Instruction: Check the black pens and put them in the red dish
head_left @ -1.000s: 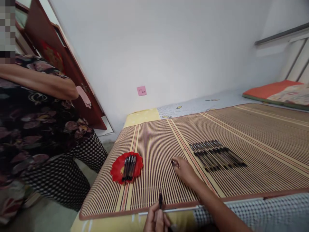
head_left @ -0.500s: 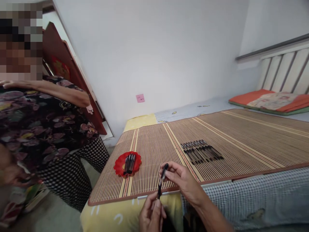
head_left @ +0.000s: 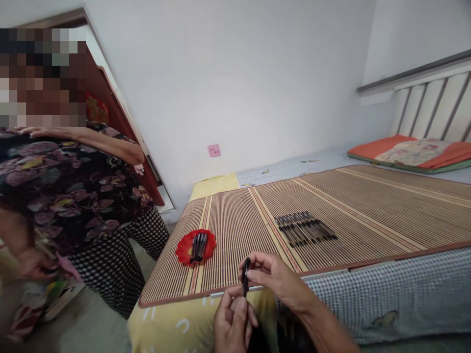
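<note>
A black pen (head_left: 245, 277) stands nearly upright between my two hands at the bed's near edge. My left hand (head_left: 232, 321) pinches its lower end. My right hand (head_left: 277, 279) grips its upper end with thumb and fingertips. On the striped bamboo mat (head_left: 368, 215) lies a red flower-shaped dish (head_left: 184, 250) with several black pens (head_left: 198, 246) in it, to the left of my hands. A row of several more black pens (head_left: 305, 228) lies on the mat behind my right hand.
Another person in a dark floral top and checked trousers (head_left: 66, 196) stands at the left beside the bed. A brown door (head_left: 110, 132) is behind them. An orange and green folded cushion (head_left: 412, 153) lies by the headboard at the far right.
My right hand left the mat and took hold of the upper end of the pen that my left hand holds. The view pulled back from the bed.
</note>
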`<state>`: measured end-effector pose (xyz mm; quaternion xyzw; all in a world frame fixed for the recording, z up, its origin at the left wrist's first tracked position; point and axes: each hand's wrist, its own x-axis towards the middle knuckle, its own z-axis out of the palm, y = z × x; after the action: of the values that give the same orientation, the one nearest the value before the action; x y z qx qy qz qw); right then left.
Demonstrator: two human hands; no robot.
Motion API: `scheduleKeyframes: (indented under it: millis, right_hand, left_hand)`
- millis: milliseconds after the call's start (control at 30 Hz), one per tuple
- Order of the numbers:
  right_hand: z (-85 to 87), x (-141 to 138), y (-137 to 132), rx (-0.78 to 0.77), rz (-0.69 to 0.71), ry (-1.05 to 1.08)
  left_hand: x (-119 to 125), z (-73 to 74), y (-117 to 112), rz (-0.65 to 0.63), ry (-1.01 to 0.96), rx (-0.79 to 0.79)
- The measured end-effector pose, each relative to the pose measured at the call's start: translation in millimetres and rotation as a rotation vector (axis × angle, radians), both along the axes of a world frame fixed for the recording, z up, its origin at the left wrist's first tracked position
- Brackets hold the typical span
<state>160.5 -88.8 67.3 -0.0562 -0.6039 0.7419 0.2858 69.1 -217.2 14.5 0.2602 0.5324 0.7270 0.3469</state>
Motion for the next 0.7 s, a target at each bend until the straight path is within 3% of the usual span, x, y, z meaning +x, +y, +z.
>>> scheduleKeyframes:
  millis: [233,433,600,700]
  right_hand:
    - [-8.2,-1.7,-8.3,0.049,-0.082,-0.018]
    - [-17.3,-2.4,-14.0,0.008,-0.099,-0.029]
    - [-20.9,2.2,-7.6,-0.085,-0.055,-0.035]
    - [-20.5,5.7,-2.0,-0.136,-0.039,-0.009]
  left_hand:
    - [-2.8,-6.8,1.5,-0.060,-0.011,0.027]
    - [-12.9,-18.3,0.9,-0.286,-0.172,0.057]
    - [-16.4,-20.4,1.1,-0.541,-0.351,0.203]
    - [-13.2,-19.3,0.6,-0.633,-0.407,0.242]
